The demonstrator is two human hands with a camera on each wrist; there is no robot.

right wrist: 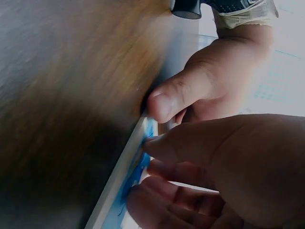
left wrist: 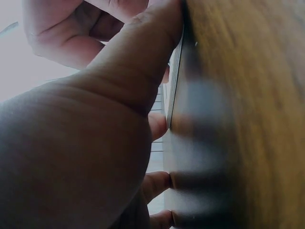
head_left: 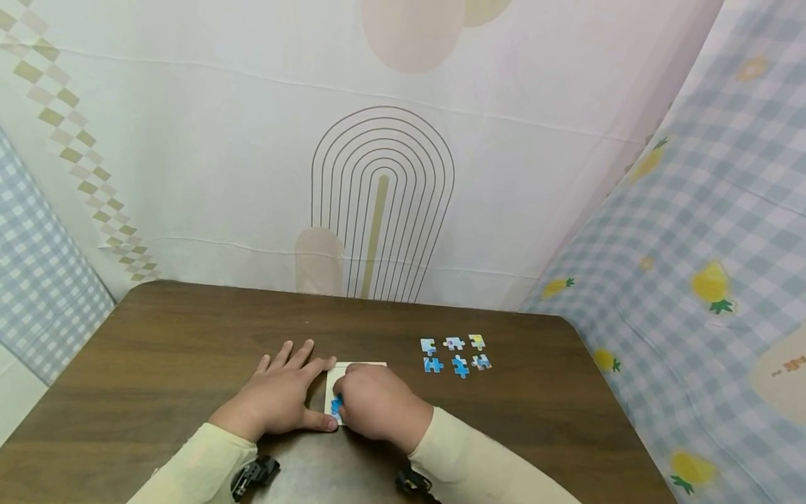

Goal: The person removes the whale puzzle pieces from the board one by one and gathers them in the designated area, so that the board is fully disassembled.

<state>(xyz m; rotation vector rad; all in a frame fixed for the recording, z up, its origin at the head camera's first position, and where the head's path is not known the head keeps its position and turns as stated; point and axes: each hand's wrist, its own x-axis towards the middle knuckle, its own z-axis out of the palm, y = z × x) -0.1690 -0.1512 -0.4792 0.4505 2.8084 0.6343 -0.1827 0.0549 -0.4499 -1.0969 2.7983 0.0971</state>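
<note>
A small pale puzzle tray (head_left: 331, 383) lies flat on the brown table, mostly covered by my right hand (head_left: 376, 400). The fingers of that hand are curled and pinch a blue jigsaw piece (head_left: 336, 406) at the tray's lower left corner. Seen from the right wrist, thumb and fingertips meet at the blue piece (right wrist: 138, 171), just inside the tray's raised rim (right wrist: 114, 179). My left hand (head_left: 281, 392) is spread on the table, its thumb at the tray's near left corner and its index finger at the far left one.
Several loose jigsaw pieces (head_left: 460, 366) lie in two rows on the table (head_left: 535, 413), to the right of the tray. Patterned cloth (head_left: 252, 175) hangs behind the table's far edge, and checked cloth (head_left: 661, 294) hangs along the right side. Black wrist devices (head_left: 255, 477) sit under the sleeves.
</note>
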